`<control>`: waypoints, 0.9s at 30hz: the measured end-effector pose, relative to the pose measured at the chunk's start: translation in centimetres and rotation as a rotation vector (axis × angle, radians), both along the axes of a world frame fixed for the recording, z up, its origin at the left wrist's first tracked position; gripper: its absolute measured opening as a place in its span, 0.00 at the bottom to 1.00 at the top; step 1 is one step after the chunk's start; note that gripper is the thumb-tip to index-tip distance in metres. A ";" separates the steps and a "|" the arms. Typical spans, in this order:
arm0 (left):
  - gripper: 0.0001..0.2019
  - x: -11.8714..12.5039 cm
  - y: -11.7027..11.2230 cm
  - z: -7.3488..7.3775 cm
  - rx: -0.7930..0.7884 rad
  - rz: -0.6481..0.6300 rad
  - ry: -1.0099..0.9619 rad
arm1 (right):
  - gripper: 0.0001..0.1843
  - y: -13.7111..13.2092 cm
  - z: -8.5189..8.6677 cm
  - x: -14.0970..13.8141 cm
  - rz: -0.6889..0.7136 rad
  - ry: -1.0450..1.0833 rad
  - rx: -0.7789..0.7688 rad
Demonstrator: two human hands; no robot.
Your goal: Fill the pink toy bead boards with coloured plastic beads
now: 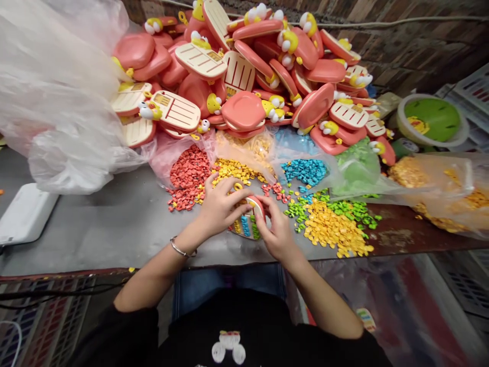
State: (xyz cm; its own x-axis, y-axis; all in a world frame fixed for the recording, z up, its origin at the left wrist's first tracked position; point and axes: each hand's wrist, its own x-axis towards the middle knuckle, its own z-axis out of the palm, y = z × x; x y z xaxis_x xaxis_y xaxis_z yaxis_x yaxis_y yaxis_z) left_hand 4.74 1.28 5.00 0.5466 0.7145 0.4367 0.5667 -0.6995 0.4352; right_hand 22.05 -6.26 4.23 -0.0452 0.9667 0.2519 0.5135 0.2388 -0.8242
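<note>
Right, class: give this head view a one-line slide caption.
Left hand and right hand hold a pink toy among piles of coloured pieces, before a heap of pink toys.

Pink toy phone [250, 216] lies face-up on the grey desk [126, 219], yellow, blue and green buttons fitted, half covered.
</note>
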 end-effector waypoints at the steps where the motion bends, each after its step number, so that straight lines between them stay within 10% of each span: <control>1: 0.15 0.0 -0.2 0.1 0.006 0.001 -0.005 | 0.18 -0.1 -0.2 -0.4 -0.024 0.003 0.005; 14: 0.19 -0.1 -0.3 0.1 -0.060 -0.141 -0.164 | 0.16 0.6 -2.8 -1.3 -0.236 0.188 0.033; 18: 0.21 -0.8 1.3 -0.8 -0.060 0.012 -0.239 | 0.15 2.1 -4.1 -0.3 -0.312 0.401 0.080; 27: 0.28 -0.4 1.6 -2.3 -0.428 -0.297 -0.342 | 0.12 0.2 -5.2 0.9 -0.548 0.566 0.319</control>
